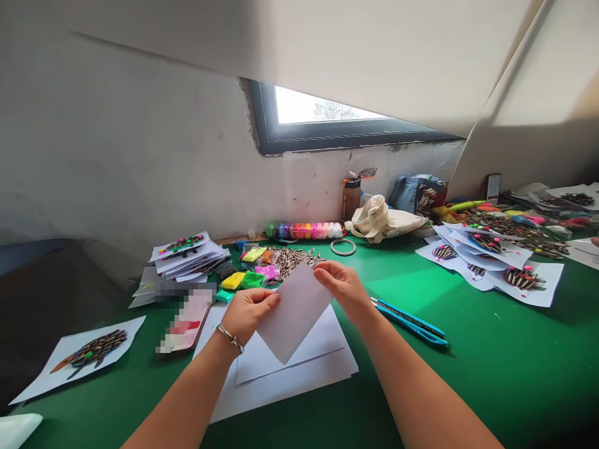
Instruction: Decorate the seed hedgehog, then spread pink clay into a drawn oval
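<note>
- Head view: a white paper sheet (294, 312) is pinched at its left edge by the closed fingers of the left hand (249, 312).
- Its top corner is gripped by the right hand (343, 284).
- More white sheets (299, 368) are seen just below the fingers; a blue cutter (412, 322) lies right of them.

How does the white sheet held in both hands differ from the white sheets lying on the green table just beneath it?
The held sheet is lifted off the table and turned corner-down like a diamond, gripped by the left hand and right hand; the stacked sheets lie flat and untouched. The held sheet looks smaller than the stacked sheets, possibly folded, though that cannot be told. Both are plain white and blank on the sides shown.
</note>
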Motion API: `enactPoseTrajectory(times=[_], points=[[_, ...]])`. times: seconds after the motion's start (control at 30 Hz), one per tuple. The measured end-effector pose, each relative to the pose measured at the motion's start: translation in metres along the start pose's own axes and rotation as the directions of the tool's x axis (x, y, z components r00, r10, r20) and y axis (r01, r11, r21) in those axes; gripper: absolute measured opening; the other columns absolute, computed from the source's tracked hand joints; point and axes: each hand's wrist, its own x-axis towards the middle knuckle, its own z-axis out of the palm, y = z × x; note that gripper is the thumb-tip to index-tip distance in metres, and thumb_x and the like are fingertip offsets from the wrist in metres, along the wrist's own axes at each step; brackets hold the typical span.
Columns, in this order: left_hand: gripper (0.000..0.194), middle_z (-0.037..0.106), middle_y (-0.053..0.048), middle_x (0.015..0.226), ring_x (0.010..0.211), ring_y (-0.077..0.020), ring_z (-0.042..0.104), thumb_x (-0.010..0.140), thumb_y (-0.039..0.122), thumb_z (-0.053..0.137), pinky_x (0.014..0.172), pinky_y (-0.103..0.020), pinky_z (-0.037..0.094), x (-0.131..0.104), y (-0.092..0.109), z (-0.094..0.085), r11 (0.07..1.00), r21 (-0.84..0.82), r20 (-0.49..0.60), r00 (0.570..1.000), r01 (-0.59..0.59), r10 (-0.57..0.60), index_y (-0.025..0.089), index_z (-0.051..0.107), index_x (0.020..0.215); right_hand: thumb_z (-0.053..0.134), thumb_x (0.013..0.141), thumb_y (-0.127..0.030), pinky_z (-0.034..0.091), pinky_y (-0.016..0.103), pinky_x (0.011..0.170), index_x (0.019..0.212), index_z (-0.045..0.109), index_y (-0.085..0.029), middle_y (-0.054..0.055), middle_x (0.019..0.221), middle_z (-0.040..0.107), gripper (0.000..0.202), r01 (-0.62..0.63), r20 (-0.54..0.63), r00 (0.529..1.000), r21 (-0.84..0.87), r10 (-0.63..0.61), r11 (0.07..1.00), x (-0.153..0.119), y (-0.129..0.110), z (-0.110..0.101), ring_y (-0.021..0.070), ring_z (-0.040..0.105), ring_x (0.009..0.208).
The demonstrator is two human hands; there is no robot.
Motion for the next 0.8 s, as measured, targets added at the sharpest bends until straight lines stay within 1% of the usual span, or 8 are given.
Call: enactPoseTrajectory(times=[0.1, 0.2, 0.27, 0.33, 0.43, 0.6, 0.7, 0.8], points=[[0.037, 0.069, -0.004, 0.063, 0.055, -0.0145, 0.057, 0.044, 0.042, 0.084, 0.050, -0.023, 0.044, 0.009, -0.010, 0.002, 0.980, -0.199, -0.126, 0.992, -0.005, -0.021, 0.014, 0.074, 0.066, 0.065, 0.072, -0.054, 0.043, 0.029, 0.076, 0.104, 0.062, -0.023, 0.006, 0.103, 0.063, 0.044, -0.123, -0.052, 0.989, 0.228, 0.138, 0.966, 0.003, 0.003, -0.003, 0.0202, 0.055, 0.094], [0.038, 0.069, -0.001, 0.063, 0.055, -0.0138, 0.058, 0.043, 0.043, 0.084, 0.050, -0.023, 0.045, 0.015, -0.021, 0.003, 0.958, -0.287, -0.184, 0.982, -0.016, -0.039, 0.016, 0.073, 0.067, 0.062, 0.075, -0.055, 0.045, 0.032, 0.077, 0.103, 0.062, -0.023, 0.007, 0.105, 0.064, 0.043, -0.306, 0.186, 0.949, 0.352, 0.255, 0.885, -0.002, 0.010, 0.013, 0.0210, 0.057, 0.095], [0.038, 0.069, 0.000, 0.062, 0.054, -0.0140, 0.058, 0.044, 0.043, 0.084, 0.050, -0.023, 0.047, 0.016, -0.027, 0.001, 0.947, -0.321, -0.206, 0.977, -0.019, -0.051, 0.017, 0.072, 0.068, 0.069, 0.072, -0.047, 0.046, 0.033, 0.077, 0.103, 0.063, -0.022, 0.007, 0.105, 0.065, 0.041, -0.379, 0.345, 0.904, 0.379, 0.251, 0.844, -0.010, 0.017, 0.032, 0.0209, 0.060, 0.091], [0.038, 0.069, 0.000, 0.061, 0.054, -0.0155, 0.059, 0.046, 0.043, 0.083, 0.050, -0.025, 0.049, 0.016, -0.034, -0.004, 0.946, -0.324, -0.218, 0.974, -0.014, -0.060, 0.017, 0.072, 0.070, 0.077, 0.065, -0.039, 0.046, 0.035, 0.079, 0.106, 0.064, -0.021, 0.008, 0.102, 0.067, 0.047, -0.412, 0.387, 0.885, 0.387, 0.261, 0.825, -0.018, 0.026, 0.051, 0.0217, 0.062, 0.088], [0.039, 0.069, -0.001, 0.061, 0.054, -0.0178, 0.061, 0.048, 0.045, 0.081, 0.051, -0.028, 0.051, 0.017, -0.045, -0.011, 0.961, -0.278, -0.239, 0.969, -0.013, -0.056, 0.017, 0.072, 0.073, 0.081, 0.059, -0.037, 0.047, 0.038, 0.077, 0.103, 0.067, -0.016, 0.010, 0.094, 0.070, 0.051, -0.462, 0.343, 0.872, 0.344, 0.348, 0.817, -0.023, 0.038, 0.066, 0.0237, 0.064, 0.081], [0.040, 0.070, 0.000, 0.065, 0.056, -0.0168, 0.061, 0.053, 0.048, 0.078, 0.052, -0.026, 0.049, 0.022, -0.058, -0.019, 0.977, -0.207, -0.288, 0.958, -0.049, -0.013, 0.016, 0.073, 0.077, 0.077, 0.063, -0.045, 0.047, 0.037, 0.073, 0.095, 0.071, -0.013, 0.010, 0.086, 0.070, 0.045, -0.433, 0.299, 0.891, 0.331, 0.342, 0.839, -0.021, 0.041, 0.065, 0.0220, 0.064, 0.075], [0.043, 0.069, -0.001, 0.066, 0.057, -0.0161, 0.060, 0.057, 0.052, 0.075, 0.052, -0.024, 0.046, 0.022, -0.058, -0.020, 0.990, -0.104, -0.321, 0.945, -0.096, 0.058, 0.015, 0.072, 0.078, 0.075, 0.065, -0.048, 0.047, 0.033, 0.067, 0.089, 0.072, -0.012, 0.009, 0.079, 0.069, 0.043, -0.399, 0.277, 0.906, 0.307, 0.320, 0.864, -0.020, 0.035, 0.063, 0.0200, 0.062, 0.070], [0.043, 0.068, -0.001, 0.066, 0.059, -0.0158, 0.057, 0.064, 0.057, 0.068, 0.051, -0.023, 0.044, 0.019, -0.054, -0.020, 0.985, 0.093, -0.350, 0.922, -0.144, 0.168, 0.015, 0.072, 0.077, 0.074, 0.064, -0.049, 0.046, 0.031, 0.064, 0.086, 0.073, -0.011, 0.008, 0.075, 0.069, 0.043, -0.385, 0.269, 0.912, 0.295, 0.311, 0.874, -0.021, 0.028, 0.061, 0.0185, 0.061, 0.068]])
